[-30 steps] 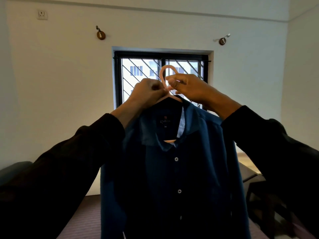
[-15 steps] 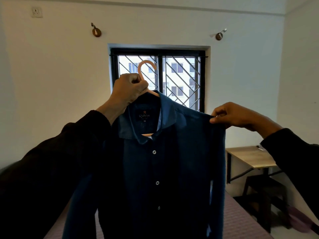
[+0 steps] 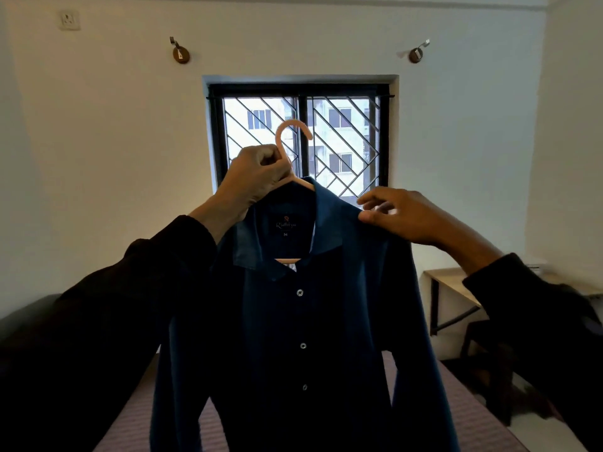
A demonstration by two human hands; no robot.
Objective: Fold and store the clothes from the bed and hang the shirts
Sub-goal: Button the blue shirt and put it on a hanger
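1. Left hand [image 3: 257, 177] curled tight around the neck of the pink hanger [image 3: 287, 148], just under the hook.
2. Right hand [image 3: 401, 216] at the shirt's shoulder, thumb on the cloth; a real pinch cannot be told.
3. Dark blue shirt [image 3: 303, 337] on the hanger, buttoned, held up before the barred window [image 3: 300, 138].
4. Below, striped bed [image 3: 463, 415]; at right, wooden desk [image 3: 453, 282].

Home bedroom: bed [image 3: 463, 415], barred window [image 3: 300, 138].
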